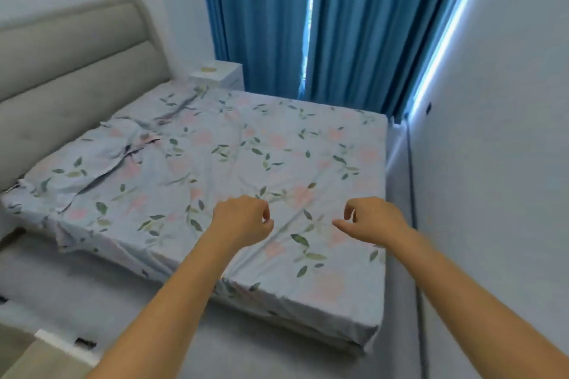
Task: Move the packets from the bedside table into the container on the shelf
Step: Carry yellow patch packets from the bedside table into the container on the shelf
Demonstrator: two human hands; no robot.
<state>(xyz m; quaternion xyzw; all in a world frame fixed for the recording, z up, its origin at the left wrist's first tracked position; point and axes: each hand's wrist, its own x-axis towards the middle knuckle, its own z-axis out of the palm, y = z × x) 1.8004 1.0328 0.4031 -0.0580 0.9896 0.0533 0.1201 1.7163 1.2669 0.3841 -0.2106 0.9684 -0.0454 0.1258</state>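
Observation:
A white bedside table (229,75) stands in the far corner, between the bed's head and the blue curtain. On its top lies a small pale packet with a yellowish patch (208,70), blurred at this distance. My left hand (243,220) hovers over the foot of the bed with its fingers curled loosely and nothing in it. My right hand (374,220) floats beside it, fingers apart and bent, also holding nothing. Both hands are far from the bedside table. No shelf or container is in view.
A bed (215,169) with a flowered sheet fills the middle, its grey padded headboard (70,71) at the left. Blue curtains (354,24) hang behind. A white wall (498,132) runs close along the bed's right side. Grey floor (92,286) lies at the lower left.

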